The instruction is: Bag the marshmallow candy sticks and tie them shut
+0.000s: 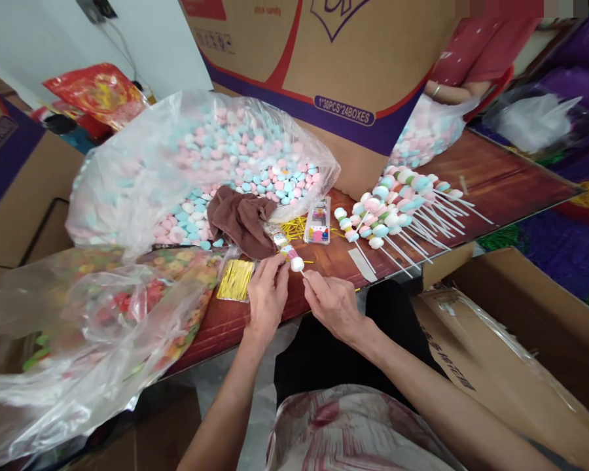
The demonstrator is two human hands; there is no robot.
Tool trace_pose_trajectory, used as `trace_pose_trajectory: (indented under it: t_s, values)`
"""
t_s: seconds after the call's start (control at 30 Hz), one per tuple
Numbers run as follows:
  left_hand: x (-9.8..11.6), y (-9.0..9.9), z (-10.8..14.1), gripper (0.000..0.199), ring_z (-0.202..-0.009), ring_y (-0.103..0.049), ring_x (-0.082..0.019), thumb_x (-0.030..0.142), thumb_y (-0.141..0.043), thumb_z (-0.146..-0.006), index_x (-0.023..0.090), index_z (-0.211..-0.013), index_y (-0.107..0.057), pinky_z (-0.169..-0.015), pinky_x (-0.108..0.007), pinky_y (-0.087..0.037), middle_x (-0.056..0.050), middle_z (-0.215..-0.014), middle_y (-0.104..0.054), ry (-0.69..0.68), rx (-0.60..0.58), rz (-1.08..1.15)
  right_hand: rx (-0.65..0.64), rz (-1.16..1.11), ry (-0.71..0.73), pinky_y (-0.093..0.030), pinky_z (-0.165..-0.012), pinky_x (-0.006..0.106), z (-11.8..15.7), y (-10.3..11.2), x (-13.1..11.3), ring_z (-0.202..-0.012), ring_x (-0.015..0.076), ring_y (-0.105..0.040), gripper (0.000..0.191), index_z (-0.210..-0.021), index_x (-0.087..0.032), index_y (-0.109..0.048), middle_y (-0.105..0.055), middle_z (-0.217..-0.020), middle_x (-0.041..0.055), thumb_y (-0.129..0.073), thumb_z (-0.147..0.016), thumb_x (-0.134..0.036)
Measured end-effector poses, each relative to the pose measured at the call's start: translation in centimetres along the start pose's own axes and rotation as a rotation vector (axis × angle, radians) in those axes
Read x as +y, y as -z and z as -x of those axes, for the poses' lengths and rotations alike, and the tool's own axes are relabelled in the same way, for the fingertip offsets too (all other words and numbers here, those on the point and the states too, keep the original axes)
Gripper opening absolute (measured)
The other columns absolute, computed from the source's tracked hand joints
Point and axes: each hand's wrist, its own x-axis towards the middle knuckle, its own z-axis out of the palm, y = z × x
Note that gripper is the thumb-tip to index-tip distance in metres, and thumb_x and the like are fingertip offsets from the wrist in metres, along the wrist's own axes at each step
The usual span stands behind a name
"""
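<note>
Over the table's front edge, my right hand (331, 301) pinches the white stick of a candy skewer (297, 264). White, pink and purple pieces show on the skewer, which points up and left. My left hand (269, 288) is at its left side, fingers closed round clear wrapping at the candy; the fingertips are partly hidden. A packet of gold ties (235, 280) lies left of my left hand. Behind the hands are a brown cloth (240, 219), loose gold ties (294, 227) and a small clear case (318, 221). Finished-looking candy skewers (387, 206) are piled to the right.
A large clear bag of pastel candies (201, 150) fills the table's back left, beside a bag of coloured rings (177, 314). A tall carton (324, 78) stands behind. An open carton (500, 340) is at the lower right. Another person's arm (454, 91) shows beyond the table.
</note>
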Motion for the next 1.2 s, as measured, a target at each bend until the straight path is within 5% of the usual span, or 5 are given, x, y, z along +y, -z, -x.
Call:
trace_pose_trajectory:
  t_s: [0.37, 0.7, 1.2]
  values:
    - [-0.1, -1.7, 0.7, 0.023, -0.079, -0.065, -0.014, 0.025, -0.063, -0.084, 0.021, -0.106, -0.061, -0.070, -0.025, -0.052, -0.003, -0.088, -0.066, 0.314, 0.106, 0.209, 0.008, -0.003, -0.008, -0.036, -0.056, 0.025, 0.3, -0.4, -0.4, -0.050, 0.0113, -0.057, 0.017, -0.089, -0.013, -0.061, -0.063, -0.057, -0.0011, -0.045, -0.095, -0.013]
    - [0.2, -1.0, 0.1, 0.030, -0.070, -0.057, -0.013, 0.016, -0.060, -0.080, 0.021, -0.107, -0.048, -0.068, -0.026, -0.048, 0.002, -0.079, -0.057, 0.258, 0.082, 0.112, -0.006, -0.250, -0.189, -0.043, -0.060, 0.022, 0.5, -0.7, -0.7, -0.061, 0.0119, -0.066, 0.022, -0.101, -0.013, -0.060, -0.073, -0.078, 0.0058, -0.040, -0.100, -0.020]
    - [0.3, -1.2, 0.9, 0.015, -0.084, -0.062, -0.018, 0.023, -0.052, -0.091, 0.019, -0.094, -0.066, -0.079, -0.032, -0.048, -0.006, -0.092, -0.069, 0.269, 0.055, 0.080, -0.027, -0.406, -0.252, -0.048, -0.066, 0.022, 0.5, -0.8, -1.0, -0.071, 0.0134, -0.068, 0.019, -0.100, -0.015, -0.060, -0.073, -0.087, 0.0076, -0.041, -0.098, -0.020]
